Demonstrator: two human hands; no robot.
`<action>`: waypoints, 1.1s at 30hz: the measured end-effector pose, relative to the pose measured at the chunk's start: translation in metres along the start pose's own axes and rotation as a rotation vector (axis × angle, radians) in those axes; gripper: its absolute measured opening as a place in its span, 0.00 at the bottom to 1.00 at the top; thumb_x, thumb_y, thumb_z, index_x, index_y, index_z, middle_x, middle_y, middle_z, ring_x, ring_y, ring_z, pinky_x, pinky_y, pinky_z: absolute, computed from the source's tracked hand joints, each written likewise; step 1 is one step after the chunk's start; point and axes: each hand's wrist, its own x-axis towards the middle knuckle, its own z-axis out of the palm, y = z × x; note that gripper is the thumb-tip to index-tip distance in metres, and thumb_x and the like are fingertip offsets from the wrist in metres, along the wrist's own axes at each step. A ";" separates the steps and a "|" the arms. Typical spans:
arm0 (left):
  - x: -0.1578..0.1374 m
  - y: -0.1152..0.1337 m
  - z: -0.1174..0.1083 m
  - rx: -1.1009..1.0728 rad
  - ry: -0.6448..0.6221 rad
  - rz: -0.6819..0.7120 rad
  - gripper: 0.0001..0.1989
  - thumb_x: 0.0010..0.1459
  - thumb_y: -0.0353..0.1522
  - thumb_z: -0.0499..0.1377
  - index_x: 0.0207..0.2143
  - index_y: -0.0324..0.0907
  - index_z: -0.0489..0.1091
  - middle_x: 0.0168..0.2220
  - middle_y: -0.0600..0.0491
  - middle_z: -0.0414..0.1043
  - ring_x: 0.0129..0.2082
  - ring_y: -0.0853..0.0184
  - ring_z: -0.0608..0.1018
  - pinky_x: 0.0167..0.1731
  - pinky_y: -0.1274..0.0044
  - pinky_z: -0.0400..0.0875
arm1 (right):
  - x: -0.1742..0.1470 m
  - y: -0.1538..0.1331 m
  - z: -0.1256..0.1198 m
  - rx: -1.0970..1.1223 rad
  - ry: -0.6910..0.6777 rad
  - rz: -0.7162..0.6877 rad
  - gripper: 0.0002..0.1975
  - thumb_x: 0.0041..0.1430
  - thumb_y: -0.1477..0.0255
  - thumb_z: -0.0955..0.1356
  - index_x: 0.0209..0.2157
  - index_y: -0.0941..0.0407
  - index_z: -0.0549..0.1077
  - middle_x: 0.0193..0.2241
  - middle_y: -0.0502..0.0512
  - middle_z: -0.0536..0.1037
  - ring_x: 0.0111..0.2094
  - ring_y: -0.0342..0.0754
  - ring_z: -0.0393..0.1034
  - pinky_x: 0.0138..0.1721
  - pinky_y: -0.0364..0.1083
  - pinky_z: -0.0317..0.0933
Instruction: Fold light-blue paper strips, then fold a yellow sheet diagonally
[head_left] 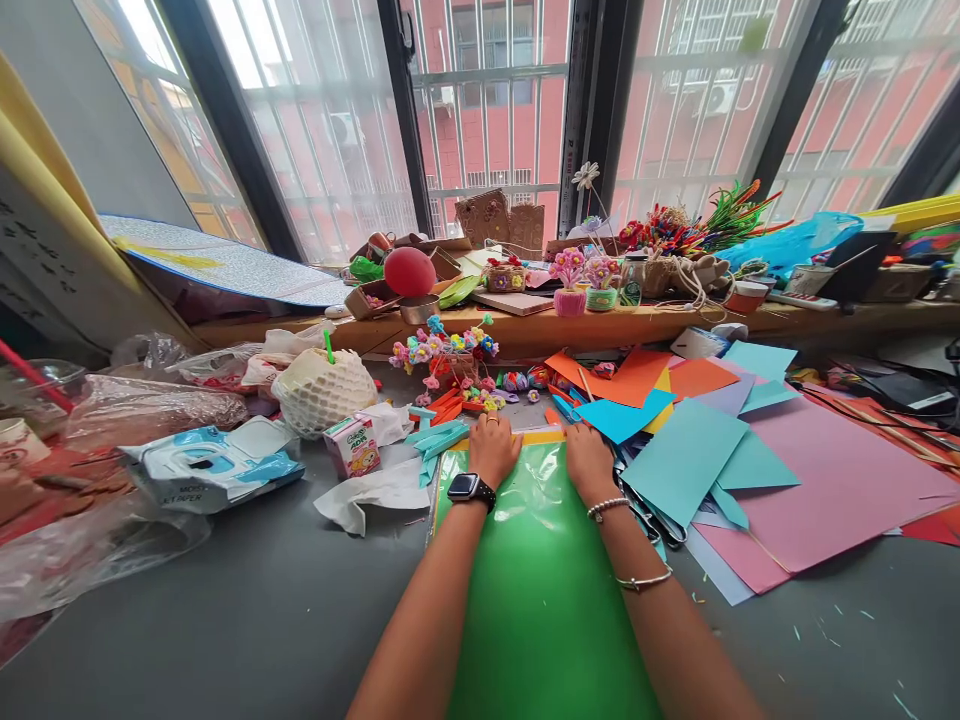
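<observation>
A pack of coloured paper (547,600) in a glossy clear plastic sleeve lies lengthwise before me, with green on top and a yellow strip at its far end. My left hand (493,452), with a black watch at its wrist, is closed on the far left of the pack, fingers curled at the edge. On the far right corner, my right hand (589,462), wearing bracelets, grips the same edge. Its fingertips are partly hidden. Just beyond the hands stand small crocheted flowers (442,350). Turquoise paper strips (439,440) lie left of the pack.
Loose coloured sheets (817,490) are heaped at right. At left are a wet-wipe pack (214,465), a small pink drink carton (352,446), crumpled tissue (375,495) and a coconut in foam netting (324,390). Craft items and a red balloon (409,272) crowd the windowsill (525,328).
</observation>
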 end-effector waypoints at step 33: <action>-0.002 -0.054 -0.012 -0.023 -0.046 -0.130 0.15 0.57 0.34 0.41 0.34 0.39 0.64 0.28 0.49 0.71 0.30 0.65 0.73 0.29 0.76 0.58 | 0.067 -0.034 0.002 0.377 -0.346 -0.381 0.12 0.46 0.66 0.65 0.29 0.59 0.75 0.24 0.51 0.75 0.25 0.41 0.65 0.22 0.36 0.55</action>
